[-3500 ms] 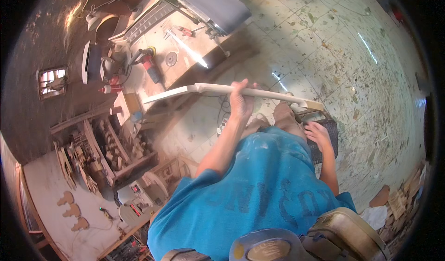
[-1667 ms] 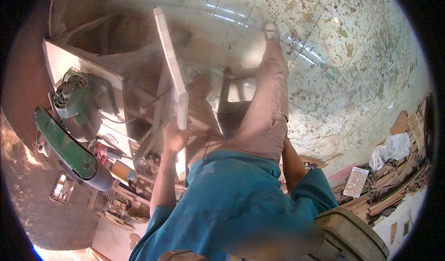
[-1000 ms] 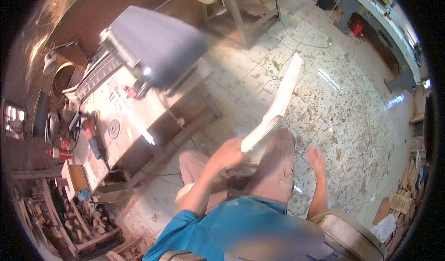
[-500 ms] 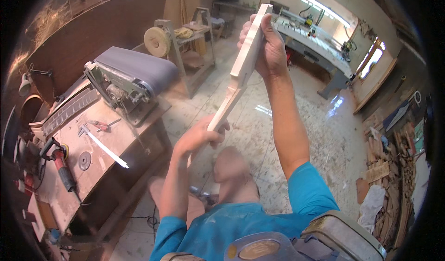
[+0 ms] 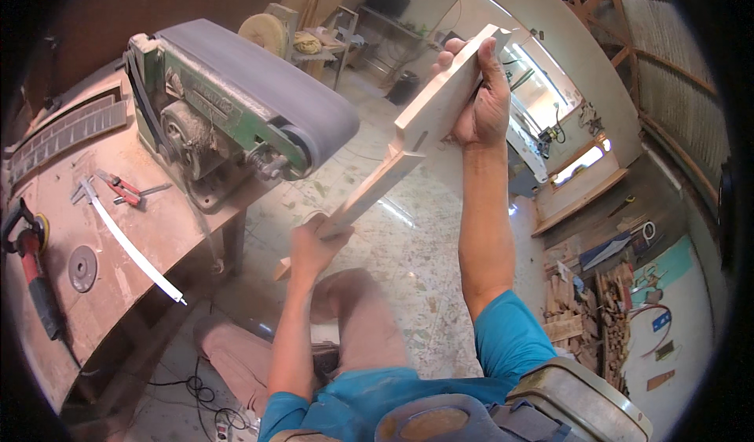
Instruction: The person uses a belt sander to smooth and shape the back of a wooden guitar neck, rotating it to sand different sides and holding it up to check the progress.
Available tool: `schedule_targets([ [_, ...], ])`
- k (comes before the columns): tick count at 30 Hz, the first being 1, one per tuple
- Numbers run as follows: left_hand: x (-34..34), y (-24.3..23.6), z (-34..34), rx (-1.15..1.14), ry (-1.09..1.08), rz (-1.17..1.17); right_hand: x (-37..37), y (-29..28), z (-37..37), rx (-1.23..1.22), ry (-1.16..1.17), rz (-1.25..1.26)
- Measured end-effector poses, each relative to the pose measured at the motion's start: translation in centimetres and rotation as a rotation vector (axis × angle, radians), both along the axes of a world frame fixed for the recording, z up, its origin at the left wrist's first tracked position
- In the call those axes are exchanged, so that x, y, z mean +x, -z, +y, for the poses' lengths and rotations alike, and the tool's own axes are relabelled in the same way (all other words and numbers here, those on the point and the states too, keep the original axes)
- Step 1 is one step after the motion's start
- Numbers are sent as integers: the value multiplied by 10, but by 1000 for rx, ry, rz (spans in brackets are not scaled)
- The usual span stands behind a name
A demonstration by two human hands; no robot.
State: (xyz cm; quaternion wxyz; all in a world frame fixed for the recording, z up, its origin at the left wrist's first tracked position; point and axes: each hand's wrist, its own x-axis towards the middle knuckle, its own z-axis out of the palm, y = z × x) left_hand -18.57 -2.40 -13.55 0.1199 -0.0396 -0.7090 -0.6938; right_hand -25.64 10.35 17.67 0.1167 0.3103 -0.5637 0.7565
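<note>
My left hand is closed around the lower end of a long, pale, stepped wooden piece, which slants up and to the right. Near its upper end my right hand grips it, thumb on the near face and fingertips over the far edge. A green belt sander with a grey belt sits on the workbench just left of the piece; neither hand is seen touching it.
The workbench holds a red-and-black polisher, a grey disc, red-handled tools and a long white ruler-like tool. Cables lie on the floor below. A wood pile is at right, a wooden stand behind the sander.
My right hand has risen from low at my right to grip the piece's upper end. The piece has swung up diagonally. My view has tilted up, and the sander now appears larger and nearer.
</note>
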Motion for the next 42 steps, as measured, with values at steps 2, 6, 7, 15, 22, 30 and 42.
schedule_targets([
  [2,-14,11,-7,14,-31,17,-10,4,-11,-6,-39,25],
  [6,-31,18,-22,78,-29,39,-30,16,-24,-55,-190,22],
  [7,-33,19,-24,86,-32,30,-32,19,-28,-43,-159,32],
  [15,-42,18,-32,117,160,-50,-20,21,-46,10,-46,125],
  [22,-42,17,-31,167,220,-46,-15,24,-49,29,132,146],
  [30,-45,26,-27,204,263,-40,-6,25,-60,78,216,191],
  [42,-53,40,-20,193,348,-29,-2,29,-63,136,330,262],
])
